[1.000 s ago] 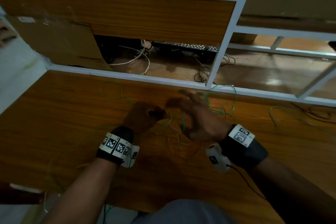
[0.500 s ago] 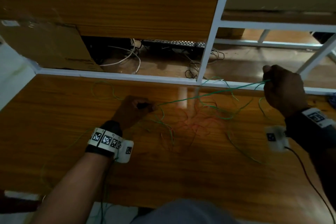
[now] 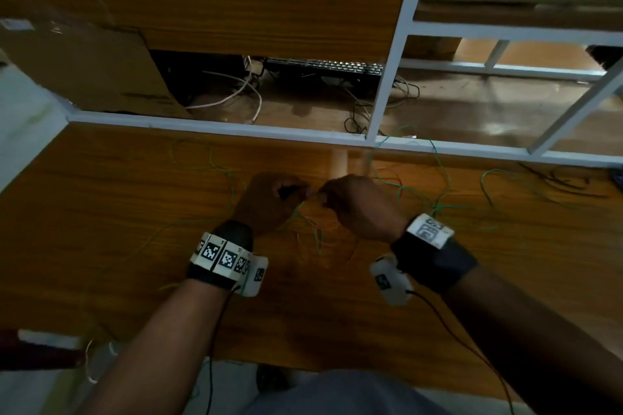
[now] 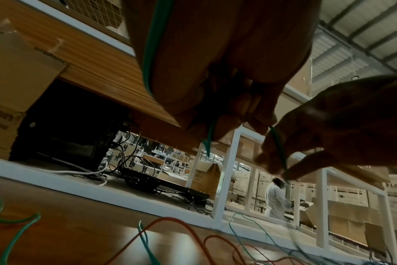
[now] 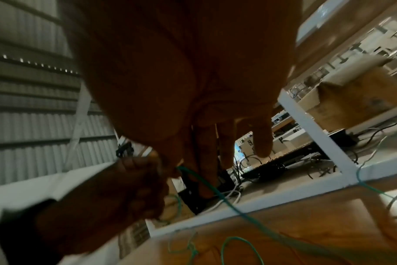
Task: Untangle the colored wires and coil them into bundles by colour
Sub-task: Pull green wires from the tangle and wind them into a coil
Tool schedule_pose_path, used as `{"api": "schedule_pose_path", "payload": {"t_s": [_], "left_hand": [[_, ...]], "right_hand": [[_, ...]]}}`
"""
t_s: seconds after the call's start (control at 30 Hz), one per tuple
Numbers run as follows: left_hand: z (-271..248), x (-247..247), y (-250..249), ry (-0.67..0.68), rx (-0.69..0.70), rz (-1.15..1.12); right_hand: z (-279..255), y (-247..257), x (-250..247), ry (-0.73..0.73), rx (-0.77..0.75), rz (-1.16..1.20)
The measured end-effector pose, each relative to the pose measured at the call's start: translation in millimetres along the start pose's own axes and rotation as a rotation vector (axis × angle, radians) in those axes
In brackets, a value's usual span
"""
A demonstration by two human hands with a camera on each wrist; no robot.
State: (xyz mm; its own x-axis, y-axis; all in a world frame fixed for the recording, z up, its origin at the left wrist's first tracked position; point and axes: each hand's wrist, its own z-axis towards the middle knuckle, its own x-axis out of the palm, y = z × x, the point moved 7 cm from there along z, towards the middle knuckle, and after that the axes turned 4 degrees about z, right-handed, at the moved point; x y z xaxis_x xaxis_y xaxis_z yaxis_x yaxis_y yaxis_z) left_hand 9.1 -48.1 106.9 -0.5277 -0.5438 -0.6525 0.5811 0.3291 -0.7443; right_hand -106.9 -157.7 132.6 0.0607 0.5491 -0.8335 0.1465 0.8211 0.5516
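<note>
Thin green wires and red wires lie tangled on the wooden table. My left hand is curled round a green wire, which also runs along its palm. My right hand sits right beside it, fingertips almost touching, and pinches the same green wire between thumb and finger. From that pinch the green wire trails down to the table. Red loops lie below the hands. Both hands hover just above the tabletop centre.
A white metal frame runs along the table's far edge with an upright post. Behind it lie a keyboard, white and black cables and a cardboard box. More dark wires lie at the far right.
My right hand, stretched far right pulling the green wire taut half a second ago, has come back to the centre and now meets the left hand. The left hand stayed in place.
</note>
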Motion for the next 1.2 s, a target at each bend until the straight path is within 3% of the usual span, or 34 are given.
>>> {"api": "schedule_pose_path", "payload": {"t_s": [0.23,0.43,0.53,0.63,0.7,0.83,0.9,1.0,1.13,1.2], "left_hand": [[-9,-22,5,0.018,-0.017,0.071],[-25,-52,56,-0.038,-0.157,0.034],[-29,-50,56,-0.042,-0.151,-0.025],[-25,-38,43,-0.001,-0.121,0.031],[-22,-23,34,0.049,-0.109,0.037],[-18,-7,15,0.073,-0.091,0.017],[-19,-12,11,0.039,-0.117,-0.05],[-28,-24,15,-0.001,-0.144,-0.163],[-38,-26,24,0.013,-0.184,-0.237],[-40,-22,26,0.032,-0.222,-0.283]], "right_hand": [[6,-2,-55,-0.167,-0.12,-0.149],[-17,-53,-139,-0.373,-0.004,-0.241],[-16,-68,-116,-0.24,0.097,-0.301],[-9,-69,-87,-0.233,0.152,-0.437],[-4,-39,-65,-0.227,0.034,-0.453],[11,11,-5,-0.038,-0.097,-0.44],[15,7,-2,-0.078,-0.097,-0.385],[13,-22,-39,-0.249,-0.089,-0.277],[7,-64,-97,-0.428,0.005,-0.385],[8,-88,-110,-0.434,0.102,-0.386]]}}
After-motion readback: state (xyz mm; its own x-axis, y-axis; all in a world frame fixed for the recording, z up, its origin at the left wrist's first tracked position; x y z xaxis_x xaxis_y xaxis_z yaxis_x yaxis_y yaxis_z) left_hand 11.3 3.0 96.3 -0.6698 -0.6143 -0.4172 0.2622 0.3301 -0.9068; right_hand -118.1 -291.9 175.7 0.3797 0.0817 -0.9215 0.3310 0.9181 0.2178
